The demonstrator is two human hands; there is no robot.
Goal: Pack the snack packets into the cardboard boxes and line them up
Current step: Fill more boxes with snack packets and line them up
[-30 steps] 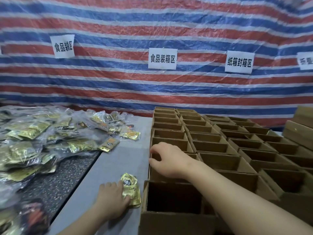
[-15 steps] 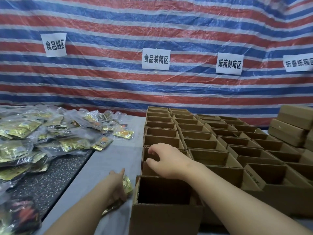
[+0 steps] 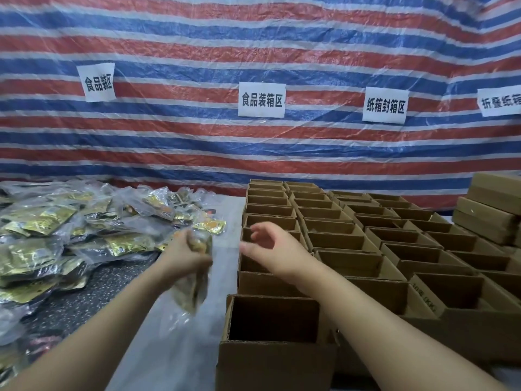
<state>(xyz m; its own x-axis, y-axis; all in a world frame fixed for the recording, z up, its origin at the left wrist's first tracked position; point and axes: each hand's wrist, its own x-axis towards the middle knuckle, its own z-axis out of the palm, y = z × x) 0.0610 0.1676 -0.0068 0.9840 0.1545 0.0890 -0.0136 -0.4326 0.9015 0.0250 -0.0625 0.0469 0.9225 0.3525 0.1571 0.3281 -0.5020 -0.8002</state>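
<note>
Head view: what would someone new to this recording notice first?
Probably the striped tarp across the back with white paper signs on it. On the right, rows of open cardboard boxes fill the table; on the left lies a heap of snack packets. In the middle, the left hand holds a blurred packet, and the right hand hangs over the boxes.

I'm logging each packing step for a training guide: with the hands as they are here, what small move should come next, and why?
Probably carry the blurred gold foil snack packet, gripped in the left hand, rightward and drop it into the nearest open brown cardboard box, which looks empty. The right hand hovers open over the box rows, holding nothing.
</note>
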